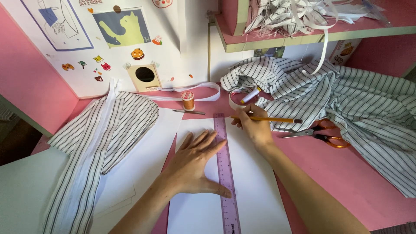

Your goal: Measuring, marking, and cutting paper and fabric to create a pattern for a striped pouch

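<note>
The left hand (195,162) lies flat and spread, pressing one purple ruler (226,173) onto one white sheet (251,186) at the tabletop's (355,182) near edge. The right hand (255,125) grips one pencil (271,119) at the ruler's far end. One pair of scissors (323,134) and one thread spool (187,100) lie nearby.

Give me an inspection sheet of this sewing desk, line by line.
Surface: pink table, largely covered.
Job's things: purple ruler lying on white paper; pencil.
Clutter: orange-handled scissors, thread spool, tape roll, striped fabric, striped garment piece.
Hands: left hand flat, pressing the ruler; right hand holding the pencil at the ruler's top.
Cables: nothing seen.
Surroundings: wall with pictures and stickers; shelf of fabric strips.
</note>
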